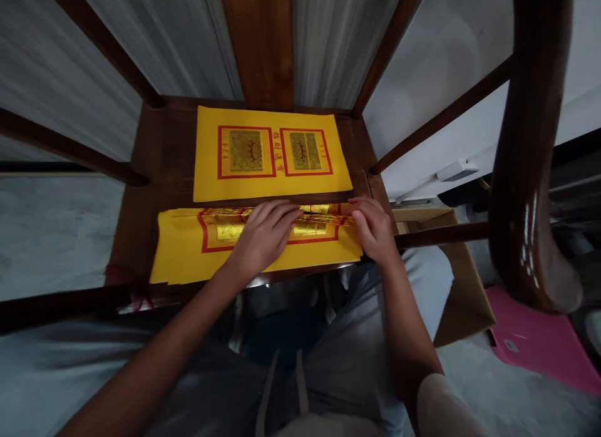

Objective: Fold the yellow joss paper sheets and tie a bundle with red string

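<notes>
A flat stack of yellow joss paper (265,185), printed with red frames and gold foil, lies on the dark wooden chair seat (176,130). Nearer to me is a second, narrower bundle of joss paper (181,249), its layered edges showing along the far side. My left hand (265,236) rests across the middle of this bundle, fingers stretched forward and lying flat over the layered edges. At the bundle's right end, my right hand (373,227) pinches the edges between thumb and fingers. Part of the gold print is hidden under my left hand.
Wooden spindles (441,114) and a curved armrest (528,174) enclose the seat on the right. Below stands a cardboard box (469,293), beside a pink plastic panel (544,343) on the floor. My knees are close to the seat's front edge.
</notes>
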`<state>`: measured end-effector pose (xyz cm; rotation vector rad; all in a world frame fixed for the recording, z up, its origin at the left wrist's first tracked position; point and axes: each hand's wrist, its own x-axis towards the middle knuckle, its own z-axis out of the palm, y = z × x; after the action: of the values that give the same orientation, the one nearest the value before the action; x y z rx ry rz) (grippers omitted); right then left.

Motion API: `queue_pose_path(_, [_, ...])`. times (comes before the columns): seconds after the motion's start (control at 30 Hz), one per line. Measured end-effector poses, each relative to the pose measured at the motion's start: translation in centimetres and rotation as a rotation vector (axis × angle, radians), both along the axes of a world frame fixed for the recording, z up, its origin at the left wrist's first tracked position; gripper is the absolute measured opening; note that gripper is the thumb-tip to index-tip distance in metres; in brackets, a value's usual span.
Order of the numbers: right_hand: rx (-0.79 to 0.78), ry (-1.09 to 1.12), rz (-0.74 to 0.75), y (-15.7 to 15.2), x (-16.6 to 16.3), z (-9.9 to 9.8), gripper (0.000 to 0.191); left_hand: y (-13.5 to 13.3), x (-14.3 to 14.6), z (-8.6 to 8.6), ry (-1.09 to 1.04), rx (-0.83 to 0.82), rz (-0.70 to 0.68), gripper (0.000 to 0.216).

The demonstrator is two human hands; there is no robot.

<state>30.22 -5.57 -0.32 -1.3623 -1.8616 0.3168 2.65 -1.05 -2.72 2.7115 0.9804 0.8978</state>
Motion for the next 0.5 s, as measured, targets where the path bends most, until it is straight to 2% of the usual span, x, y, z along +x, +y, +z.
queue_pose_path(0.1, [-0.028, -0.01, -0.053, 0.1, 0.14, -0.18, 0.043, -0.01, -0.15, -0.21, -0.007, -0.017, 0.012, 0.039])
queue_pose_path(0.27, [-0.096, -0.161, -0.058, 0.29, 0.33, -0.49, 0.045, 0.0, -0.2, -0.48, 0.008, -0.02, 0.013, 0.047])
queue_pose_path(0.5, [-0.042, -0.273, -0.082, 0.08, 0.27, -0.35, 0.036, 0.02, -0.11, -0.39, 0.036, -0.01, 0.035, 0.041])
